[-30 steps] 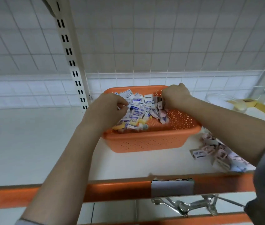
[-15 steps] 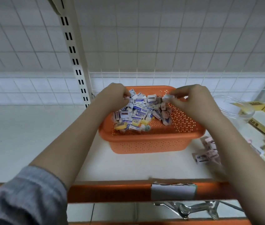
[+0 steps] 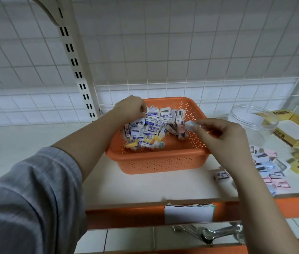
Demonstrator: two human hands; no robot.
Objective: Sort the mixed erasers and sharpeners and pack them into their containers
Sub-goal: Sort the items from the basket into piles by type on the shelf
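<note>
Our right hand (image 3: 223, 136) pinches a small white piece (image 3: 189, 125) over the orange basket's (image 3: 163, 162) right edge. The clear jar (image 3: 251, 123) stands further right, nearest that hand. Our left hand (image 3: 129, 109) curls into the mixed pile (image 3: 152, 129) at the basket's back left; whether it grips anything, we cannot tell.

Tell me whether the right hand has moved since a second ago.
Yes. The right hand, pinching a small white piece, has lifted from the pile and drawn back over the orange basket's right wall.
</note>
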